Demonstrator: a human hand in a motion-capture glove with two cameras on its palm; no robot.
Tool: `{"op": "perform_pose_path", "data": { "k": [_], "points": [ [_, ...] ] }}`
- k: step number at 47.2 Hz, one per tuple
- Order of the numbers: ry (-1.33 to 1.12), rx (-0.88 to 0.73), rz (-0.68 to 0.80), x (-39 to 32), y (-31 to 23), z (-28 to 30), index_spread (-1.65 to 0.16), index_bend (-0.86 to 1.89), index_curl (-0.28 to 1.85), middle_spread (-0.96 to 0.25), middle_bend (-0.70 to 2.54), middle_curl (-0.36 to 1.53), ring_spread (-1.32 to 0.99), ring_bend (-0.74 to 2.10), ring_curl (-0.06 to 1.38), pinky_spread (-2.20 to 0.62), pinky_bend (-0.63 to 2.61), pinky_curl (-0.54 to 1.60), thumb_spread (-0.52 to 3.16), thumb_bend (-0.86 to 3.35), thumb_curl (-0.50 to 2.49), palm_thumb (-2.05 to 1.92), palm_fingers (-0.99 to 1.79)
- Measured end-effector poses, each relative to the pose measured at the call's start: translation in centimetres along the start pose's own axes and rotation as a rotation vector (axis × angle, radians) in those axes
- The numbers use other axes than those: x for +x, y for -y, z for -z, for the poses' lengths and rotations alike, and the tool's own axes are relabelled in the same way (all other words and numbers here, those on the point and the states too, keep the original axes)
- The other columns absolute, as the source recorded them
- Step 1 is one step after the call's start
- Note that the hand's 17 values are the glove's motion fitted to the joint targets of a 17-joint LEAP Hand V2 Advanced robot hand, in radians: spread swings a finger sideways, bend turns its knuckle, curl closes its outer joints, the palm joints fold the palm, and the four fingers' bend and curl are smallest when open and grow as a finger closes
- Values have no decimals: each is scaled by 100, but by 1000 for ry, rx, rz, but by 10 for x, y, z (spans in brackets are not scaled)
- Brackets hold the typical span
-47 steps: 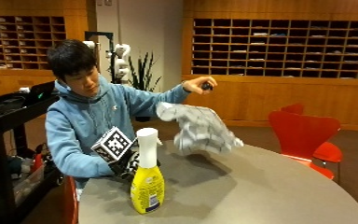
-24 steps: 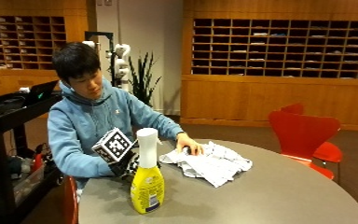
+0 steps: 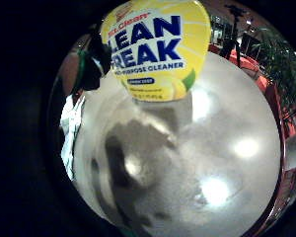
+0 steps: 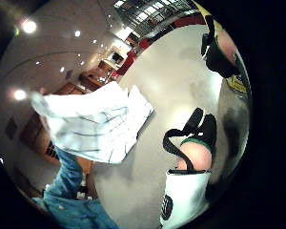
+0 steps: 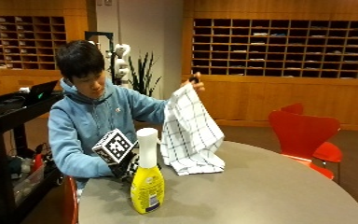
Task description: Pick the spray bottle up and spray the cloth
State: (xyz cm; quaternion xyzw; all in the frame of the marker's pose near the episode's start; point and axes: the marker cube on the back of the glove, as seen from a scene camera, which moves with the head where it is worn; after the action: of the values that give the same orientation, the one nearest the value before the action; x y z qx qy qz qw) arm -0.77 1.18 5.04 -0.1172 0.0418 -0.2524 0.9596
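Yellow spray bottle (image 5: 147, 186) reading "LEAN FREAK" and "CLEANER" upright on the grey table (image 5: 272, 191), just in front of the gloved right hand (image 5: 124, 165), finger state impossible to tell, checked cloth (image 5: 190, 133) held up beyond by the bare hand (image 5: 193, 83).

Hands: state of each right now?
Right hand: behind the spray bottle, grip cannot be told.
Left hand: holds the checked cloth up by a corner.
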Motion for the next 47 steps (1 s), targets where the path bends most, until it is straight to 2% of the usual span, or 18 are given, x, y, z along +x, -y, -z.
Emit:
{"op": "perform_pose_path", "data": {
  "k": [28,47],
  "points": [
    [18,50,-9,-2,-5,0,-25,14,35,-16,20,50,-16,27,43,1,19,35,60,-2,81,100,95],
    [12,3,1,2,0,2,-25,14,35,-16,20,50,-16,27,43,1,19,35,60,-2,81,100,95]
  ]
}}
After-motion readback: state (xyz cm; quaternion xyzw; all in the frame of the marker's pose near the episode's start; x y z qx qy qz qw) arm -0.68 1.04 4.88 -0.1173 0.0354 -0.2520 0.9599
